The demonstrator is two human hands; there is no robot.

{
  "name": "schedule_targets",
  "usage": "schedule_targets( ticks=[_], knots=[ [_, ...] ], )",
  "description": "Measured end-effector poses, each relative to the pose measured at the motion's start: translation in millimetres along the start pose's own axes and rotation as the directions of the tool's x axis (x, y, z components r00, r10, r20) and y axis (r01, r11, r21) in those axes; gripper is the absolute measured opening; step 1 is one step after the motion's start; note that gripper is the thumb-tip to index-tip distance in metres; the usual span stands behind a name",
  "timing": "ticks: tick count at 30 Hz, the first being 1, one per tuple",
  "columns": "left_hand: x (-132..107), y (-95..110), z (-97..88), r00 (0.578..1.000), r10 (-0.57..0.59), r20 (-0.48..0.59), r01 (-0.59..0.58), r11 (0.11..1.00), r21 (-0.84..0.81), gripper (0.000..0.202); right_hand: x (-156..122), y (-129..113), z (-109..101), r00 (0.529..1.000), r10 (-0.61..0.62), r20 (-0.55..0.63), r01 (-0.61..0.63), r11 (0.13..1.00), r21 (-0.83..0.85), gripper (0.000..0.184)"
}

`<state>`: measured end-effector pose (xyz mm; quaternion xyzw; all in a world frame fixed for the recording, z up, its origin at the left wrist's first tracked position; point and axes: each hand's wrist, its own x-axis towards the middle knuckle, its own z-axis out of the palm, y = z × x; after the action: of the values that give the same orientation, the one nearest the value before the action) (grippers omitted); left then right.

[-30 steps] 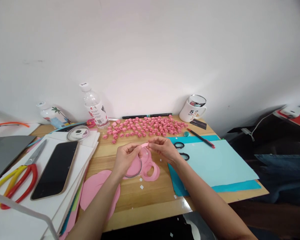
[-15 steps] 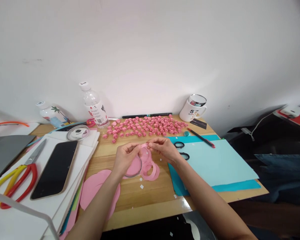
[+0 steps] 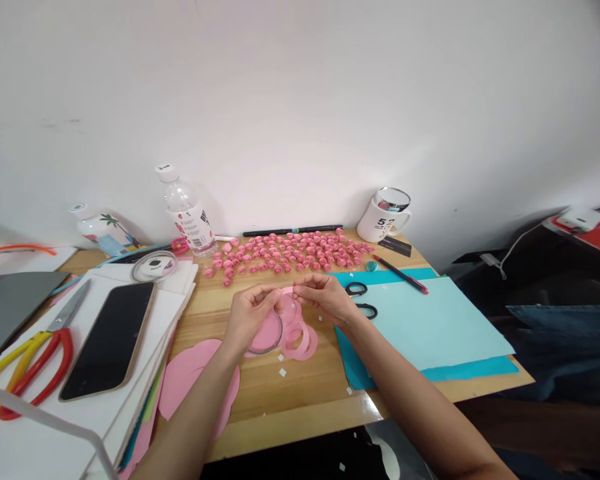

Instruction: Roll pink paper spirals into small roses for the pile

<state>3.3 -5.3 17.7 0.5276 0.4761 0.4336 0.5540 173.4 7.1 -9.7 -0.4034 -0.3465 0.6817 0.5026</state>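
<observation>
The left hand [image 3: 250, 310] and right hand [image 3: 327, 298] each pinch a pink paper strip [image 3: 288, 291] between thumb and fingertips, just in front of the pink paper rolls [image 3: 300, 257], with a small gap between the hands. The strip's loose curls [image 3: 310, 343] hang lower, farther in front of the rolls, beside a dark-rimmed pink disc [image 3: 267, 333] partly behind the left hand. Wood shows from the rolls forward to the front edge of the desk [image 3: 290, 417], dotted with small white squares [image 3: 283, 373]. That strip of wood is bounded front-left of the rolls by pink paper petals [image 3: 195, 373] and front-right by a pale blue sheet [image 3: 440, 327], which reaches near the desk's right edge.

Right of the rolls, the white mug [image 3: 380, 220] reads "5.2" above lettering I can't make out; the black card [image 3: 397, 246] near it has print too small to read. Left of the rolls, the clear bottle [image 3: 190, 220] has a red-and-black label with a barcode, its words illegible.
</observation>
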Motion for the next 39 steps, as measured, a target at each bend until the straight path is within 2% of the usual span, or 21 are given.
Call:
schedule_targets(
  ticks=[2, 4, 7, 10, 14, 18, 20, 26, 35, 39],
  knots=[
    [1.2, -2.9, -1.8, 0.999, -0.013, 0.047, 0.016, 0.997, -0.081, 0.037, -0.4, 0.1, 0.9, 1.000, 0.001, 0.006, 0.000, 1.000, -0.009, 0.023],
    [1.8, -4.6, -3.8, 0.987, -0.004, 0.159, 0.034, 0.982, -0.186, 0.054, -0.9, -0.3, 1.7, 1.000, -0.003, 0.022, 0.004, 1.000, -0.007, 0.021],
    [1.5, -4.5, -5.9, 0.942, 0.054, 0.332, 0.057, 0.948, -0.314, 0.083, -1.7, -1.2, 2.7, 0.999, -0.024, 0.046, 0.023, 1.000, 0.018, 0.020],
    [0.3, -3.4, -6.5, 0.916, 0.119, 0.383, 0.037, 0.926, -0.376, 0.094, -2.3, -1.6, 3.3, 0.998, -0.030, 0.055, 0.028, 0.999, 0.037, 0.019],
    [-1.2, -1.4, -5.2, 0.919, 0.140, 0.368, -0.011, 0.944, -0.331, 0.084, -2.7, -2.0, 3.0, 0.998, -0.020, 0.063, 0.017, 0.999, 0.049, 0.019],
    [-2.1, 1.8, -1.9, 0.963, 0.051, 0.263, -0.018, 0.992, -0.125, 0.050, -1.9, -2.4, 1.4, 0.997, -0.009, 0.079, 0.006, 0.999, 0.042, 0.020],
    [-1.8, 2.3, -0.7, 0.978, 0.044, 0.202, -0.031, 0.997, -0.065, 0.040, -0.8, -1.5, 0.3, 0.997, -0.018, 0.071, 0.016, 1.000, 0.027, 0.020],
    [-1.0, 0.0, 0.7, 0.986, 0.060, 0.155, -0.055, 0.998, -0.038, 0.034, 1.3, 2.5, -0.6, 0.998, -0.062, -0.001, 0.062, 0.997, 0.042, 0.022],
    [-2.3, 3.1, 1.3, 0.988, 0.062, 0.140, -0.064, 0.998, 0.006, 0.023, -1.5, -0.6, 3.2, 0.998, -0.059, -0.031, 0.061, 0.996, 0.060, 0.017],
    [-1.8, 1.8, -0.6, 0.990, 0.088, 0.108, -0.091, 0.995, 0.028, 0.023, -0.8, 0.1, 2.6, 1.000, -0.028, 0.002, 0.027, 0.996, 0.085, 0.021]
  ],
)
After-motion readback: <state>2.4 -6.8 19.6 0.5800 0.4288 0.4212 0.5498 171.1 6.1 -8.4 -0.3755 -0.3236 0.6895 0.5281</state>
